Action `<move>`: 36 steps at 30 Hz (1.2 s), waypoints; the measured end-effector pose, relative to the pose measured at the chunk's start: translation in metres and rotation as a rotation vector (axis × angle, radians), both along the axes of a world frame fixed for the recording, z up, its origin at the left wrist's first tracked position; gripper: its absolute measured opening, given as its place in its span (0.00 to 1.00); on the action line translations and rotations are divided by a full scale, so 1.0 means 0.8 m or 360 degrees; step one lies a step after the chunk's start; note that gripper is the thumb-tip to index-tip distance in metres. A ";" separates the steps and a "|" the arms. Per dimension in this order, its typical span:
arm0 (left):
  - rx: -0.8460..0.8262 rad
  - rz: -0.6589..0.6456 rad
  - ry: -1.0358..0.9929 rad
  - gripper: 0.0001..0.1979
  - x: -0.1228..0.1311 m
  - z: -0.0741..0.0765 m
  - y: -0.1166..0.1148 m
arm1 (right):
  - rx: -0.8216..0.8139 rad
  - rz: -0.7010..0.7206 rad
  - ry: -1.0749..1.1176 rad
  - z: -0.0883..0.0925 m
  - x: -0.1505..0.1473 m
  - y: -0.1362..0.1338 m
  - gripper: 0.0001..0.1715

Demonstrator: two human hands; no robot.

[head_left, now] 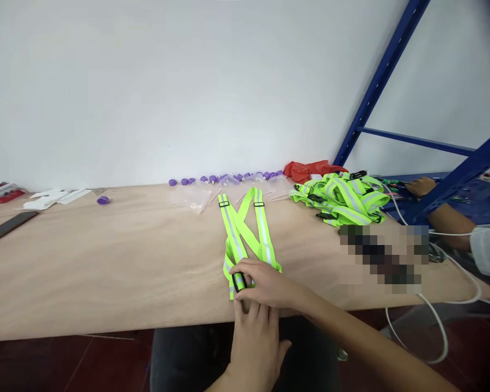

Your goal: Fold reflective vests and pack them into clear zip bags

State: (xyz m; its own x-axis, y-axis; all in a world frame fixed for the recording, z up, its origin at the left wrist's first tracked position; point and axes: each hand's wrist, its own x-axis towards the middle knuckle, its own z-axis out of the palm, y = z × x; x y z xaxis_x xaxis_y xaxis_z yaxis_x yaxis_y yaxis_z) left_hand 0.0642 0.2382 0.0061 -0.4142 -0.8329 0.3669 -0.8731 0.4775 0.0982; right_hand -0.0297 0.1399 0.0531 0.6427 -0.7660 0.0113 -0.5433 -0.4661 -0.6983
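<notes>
Reflective harness (245, 234) lies flat on the plywood table (106, 261), straps crossed, near end at the table's front edge. Right hand (269, 286) has its fingers curled over that end, pinching at the black buckle (238, 281), probably to keep the straps squared. Left hand (255, 343) reaches up from below the edge with its fingers extended. Their tips are hidden under the right hand, so I cannot tell its grip. A pile of harnesses (343, 200) lies beyond, with a pixelated patch beside it.

Shows a bare white wall (188, 81) beyond the fingers (253, 272), a pale wooden table (85, 272) beneath them. Has blue metal shelving (375, 81) to their right, dark red floor (65, 365) below.
</notes>
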 end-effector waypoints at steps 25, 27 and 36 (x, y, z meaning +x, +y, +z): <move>0.0211 -0.0162 0.0099 0.25 0.082 0.002 -0.045 | -0.1314 -0.0179 0.0143 -0.062 -0.094 0.046 0.22; 0.0148 -0.0196 0.0006 0.28 0.086 0.002 -0.044 | -0.1336 -0.0125 0.0294 -0.064 -0.101 0.050 0.25; 0.0133 -0.0254 -0.0093 0.32 0.106 0.008 -0.023 | -0.1335 -0.0041 0.0402 -0.065 -0.107 0.078 0.28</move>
State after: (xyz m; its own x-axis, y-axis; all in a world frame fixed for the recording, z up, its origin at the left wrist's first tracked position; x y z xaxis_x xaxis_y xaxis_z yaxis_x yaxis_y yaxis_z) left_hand 0.1491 0.2199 0.0125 -0.5623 -0.7814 0.2706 -0.7922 0.6029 0.0945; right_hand -0.1149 0.2023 0.0009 0.6847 -0.5832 0.4371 -0.6529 -0.7573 0.0123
